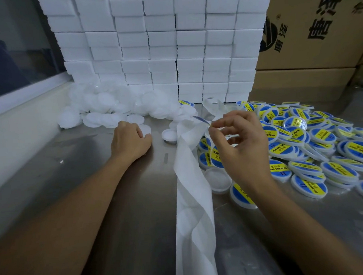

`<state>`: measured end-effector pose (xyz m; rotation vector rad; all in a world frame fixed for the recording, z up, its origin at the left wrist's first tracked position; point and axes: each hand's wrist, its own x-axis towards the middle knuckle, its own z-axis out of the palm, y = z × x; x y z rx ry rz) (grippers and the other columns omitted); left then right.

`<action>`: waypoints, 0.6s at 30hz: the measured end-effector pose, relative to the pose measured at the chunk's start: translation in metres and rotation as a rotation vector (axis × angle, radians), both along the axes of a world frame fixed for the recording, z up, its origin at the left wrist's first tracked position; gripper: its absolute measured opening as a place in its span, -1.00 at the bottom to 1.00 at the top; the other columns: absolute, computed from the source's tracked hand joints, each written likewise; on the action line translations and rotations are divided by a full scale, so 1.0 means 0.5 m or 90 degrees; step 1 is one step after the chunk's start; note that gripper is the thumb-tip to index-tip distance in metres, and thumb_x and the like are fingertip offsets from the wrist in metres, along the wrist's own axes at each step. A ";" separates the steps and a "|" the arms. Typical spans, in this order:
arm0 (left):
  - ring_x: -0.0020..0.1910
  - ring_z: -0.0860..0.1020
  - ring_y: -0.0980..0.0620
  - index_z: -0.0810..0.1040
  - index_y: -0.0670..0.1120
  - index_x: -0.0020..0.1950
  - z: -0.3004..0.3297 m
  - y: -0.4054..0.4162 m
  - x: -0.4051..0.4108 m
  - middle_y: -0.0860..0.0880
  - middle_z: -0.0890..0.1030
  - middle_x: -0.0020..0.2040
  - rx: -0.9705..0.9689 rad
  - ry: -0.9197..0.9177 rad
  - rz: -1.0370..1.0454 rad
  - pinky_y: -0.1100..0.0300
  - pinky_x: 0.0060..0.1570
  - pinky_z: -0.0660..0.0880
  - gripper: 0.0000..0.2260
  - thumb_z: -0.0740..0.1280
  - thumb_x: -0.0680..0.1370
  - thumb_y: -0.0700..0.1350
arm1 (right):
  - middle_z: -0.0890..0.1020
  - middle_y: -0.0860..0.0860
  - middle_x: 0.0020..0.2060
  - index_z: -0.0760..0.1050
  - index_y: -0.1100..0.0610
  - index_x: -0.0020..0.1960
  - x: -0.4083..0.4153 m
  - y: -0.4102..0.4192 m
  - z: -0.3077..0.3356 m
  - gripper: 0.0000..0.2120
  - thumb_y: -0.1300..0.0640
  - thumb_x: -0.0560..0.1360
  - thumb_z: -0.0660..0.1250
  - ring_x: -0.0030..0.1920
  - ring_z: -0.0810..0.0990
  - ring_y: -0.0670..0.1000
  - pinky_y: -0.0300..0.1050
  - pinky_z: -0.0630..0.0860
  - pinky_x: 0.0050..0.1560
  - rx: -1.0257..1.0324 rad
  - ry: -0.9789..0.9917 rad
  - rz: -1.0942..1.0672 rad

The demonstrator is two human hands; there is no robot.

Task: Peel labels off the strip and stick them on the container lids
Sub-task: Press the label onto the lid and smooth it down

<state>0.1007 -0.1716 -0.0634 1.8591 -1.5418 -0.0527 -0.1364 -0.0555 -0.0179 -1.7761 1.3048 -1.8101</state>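
Note:
A long white backing strip (192, 199) runs from the bottom edge up the middle of the steel table and curls over near the top. My right hand (241, 143) is raised above it and pinches a blue label (202, 120) seen edge-on at the strip's upper bend. My left hand (129, 139) lies on the table with its fingers curled around a plain white lid (145, 129). Another bare lid (170, 135) lies upturned between the hands. A heap of unlabelled white lids (112, 105) sits behind the left hand.
Labelled lids with blue and yellow stickers (313, 140) are piled across the right of the steel table (95, 193). One empty upturned lid (218, 180) lies under my right wrist. Stacked white boxes (162, 44) form a wall at the back; cardboard cartons (317, 27) stand back right.

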 end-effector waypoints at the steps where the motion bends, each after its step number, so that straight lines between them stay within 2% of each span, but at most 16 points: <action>1: -0.10 0.45 -0.03 0.48 -0.07 -0.31 -0.002 0.001 0.000 0.02 0.44 -0.14 -0.003 -0.002 -0.004 0.12 -0.17 0.38 -0.80 0.42 0.43 -0.03 | 0.50 0.01 0.01 0.61 0.10 -0.12 0.000 -0.001 0.000 -0.93 0.25 0.47 0.44 -0.20 0.60 -0.21 -0.29 0.50 -0.27 -0.002 0.004 -0.002; 4: -0.11 0.47 0.01 0.48 -0.05 -0.32 -0.006 0.003 0.009 0.10 0.45 -0.25 -0.019 0.034 -0.008 0.22 -0.25 0.32 -0.78 0.46 0.41 -0.01 | 0.49 -0.01 -0.01 0.59 0.07 -0.12 0.000 0.001 0.000 -0.92 0.24 0.47 0.44 -0.20 0.59 -0.21 -0.28 0.51 -0.28 -0.013 0.015 -0.009; 6: -0.10 0.49 0.02 0.51 -0.04 -0.21 -0.010 0.002 0.016 0.10 0.50 -0.15 -0.027 0.083 -0.004 0.24 -0.28 0.31 -0.81 0.45 0.41 0.02 | 0.49 -0.01 -0.02 0.58 0.05 -0.12 -0.001 0.001 0.000 -0.90 0.24 0.47 0.43 -0.20 0.59 -0.22 -0.30 0.50 -0.30 -0.017 0.021 -0.014; 9: 0.02 0.48 0.01 0.44 0.02 0.09 -0.014 0.002 0.019 0.07 0.50 0.08 -0.030 0.143 -0.017 0.17 -0.08 0.35 -0.68 0.43 0.43 0.07 | 0.50 0.01 -0.02 0.58 0.06 -0.08 -0.002 -0.002 -0.003 -0.92 0.22 0.48 0.43 -0.21 0.59 -0.23 -0.38 0.47 -0.31 -0.023 0.032 -0.024; 11: 0.08 0.47 0.00 0.40 0.03 0.18 -0.010 0.004 0.017 0.07 0.50 0.14 -0.056 0.166 -0.022 0.15 -0.04 0.35 -0.63 0.41 0.45 0.08 | 0.51 0.01 -0.02 0.59 0.07 -0.04 -0.004 -0.005 -0.005 -0.92 0.20 0.48 0.43 -0.21 0.59 -0.22 -0.38 0.47 -0.30 -0.029 0.046 -0.032; 14: 0.02 0.49 0.02 0.40 0.07 0.15 -0.005 0.013 0.014 0.06 0.51 0.11 -0.071 0.193 -0.044 0.20 -0.10 0.36 -0.68 0.39 0.47 0.08 | 0.57 0.02 -0.08 0.58 0.06 -0.01 -0.006 -0.008 -0.008 -0.90 0.17 0.49 0.42 -0.24 0.57 -0.15 -0.30 0.49 -0.28 -0.032 0.064 -0.032; 18: -0.12 0.51 0.18 0.42 0.12 0.13 0.000 0.034 0.015 0.09 0.53 0.04 -0.021 0.218 -0.117 0.37 -0.26 0.34 -0.70 0.41 0.46 0.07 | 0.56 -0.04 -0.37 0.56 0.10 0.01 -0.001 -0.008 -0.015 -0.88 0.18 0.48 0.43 -0.35 0.53 -0.03 -0.12 0.51 -0.27 -0.023 0.068 0.017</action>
